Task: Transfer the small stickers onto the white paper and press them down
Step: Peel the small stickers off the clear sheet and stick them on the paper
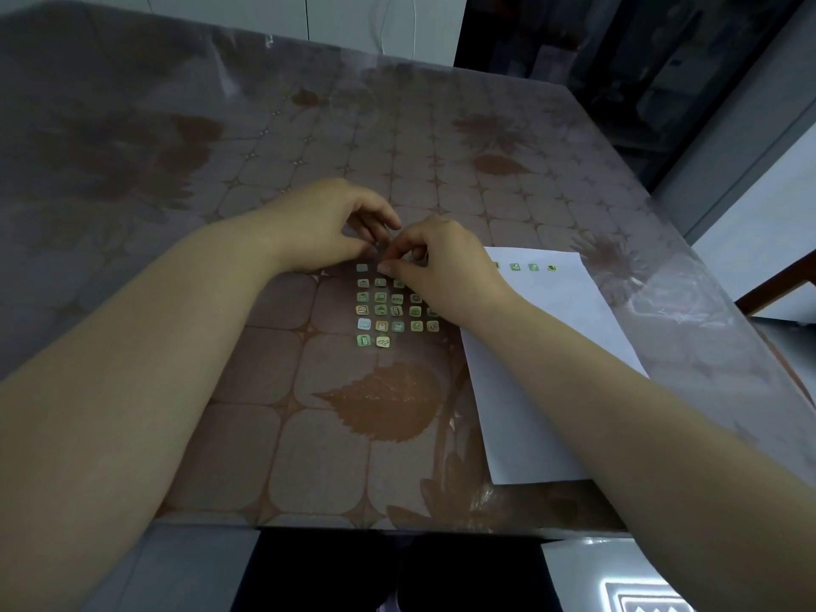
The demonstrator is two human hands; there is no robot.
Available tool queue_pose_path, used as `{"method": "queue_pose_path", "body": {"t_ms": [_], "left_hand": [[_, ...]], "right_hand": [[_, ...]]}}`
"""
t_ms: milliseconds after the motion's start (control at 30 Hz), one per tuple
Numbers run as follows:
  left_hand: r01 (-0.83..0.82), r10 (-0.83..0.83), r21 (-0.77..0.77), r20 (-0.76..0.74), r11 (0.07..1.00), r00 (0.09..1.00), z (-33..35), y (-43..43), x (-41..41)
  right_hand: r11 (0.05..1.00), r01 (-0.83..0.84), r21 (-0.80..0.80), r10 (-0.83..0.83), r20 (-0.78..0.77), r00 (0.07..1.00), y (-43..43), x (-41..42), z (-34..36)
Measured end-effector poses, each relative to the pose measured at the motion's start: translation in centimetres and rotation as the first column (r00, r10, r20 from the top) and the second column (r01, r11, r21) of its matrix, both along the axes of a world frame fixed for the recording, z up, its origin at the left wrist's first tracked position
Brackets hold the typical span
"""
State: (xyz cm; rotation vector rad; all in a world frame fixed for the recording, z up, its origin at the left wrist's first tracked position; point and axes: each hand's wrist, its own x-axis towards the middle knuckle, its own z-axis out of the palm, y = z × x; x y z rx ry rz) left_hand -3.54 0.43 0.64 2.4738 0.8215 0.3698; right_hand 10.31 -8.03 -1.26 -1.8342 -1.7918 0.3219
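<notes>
A clear sheet with several small green and yellow stickers (382,311) lies on the table in front of me. My left hand (324,227) sits at the sheet's top edge, fingers curled, its fingertips hidden behind my right hand. My right hand (435,258) pinches at a sticker in the sheet's top row with thumb and forefinger; the sticker itself is hidden. The white paper (547,346) lies to the right, partly under my right forearm, with a row of several stickers (524,267) along its top edge.
The table (309,457) carries a brown leaf-patterned cover under clear plastic. Its front edge is near my body and its right edge runs past the paper. A dark doorway and white furniture stand to the right.
</notes>
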Motion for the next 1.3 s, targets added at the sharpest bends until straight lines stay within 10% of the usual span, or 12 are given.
{"method": "queue_pose_path", "body": {"t_ms": [300,500,1300], "left_hand": [[-0.011,0.012,0.041,-0.019,0.999,1.000,0.0,0.2,0.0],[-0.001,0.001,-0.006,0.000,1.000,1.000,-0.3,0.4,0.2],[-0.002,0.003,-0.027,0.039,1.000,0.999,-0.7,0.7,0.0]], "right_hand": [[0.992,0.116,0.056,-0.109,-0.121,0.987,-1.0,3.3,4.0],[0.934,0.154,-0.321,-0.136,0.077,0.988,-4.8,8.8,6.9],[0.950,0.183,-0.253,-0.237,-0.205,0.950,-4.0,8.6,1.4]]}}
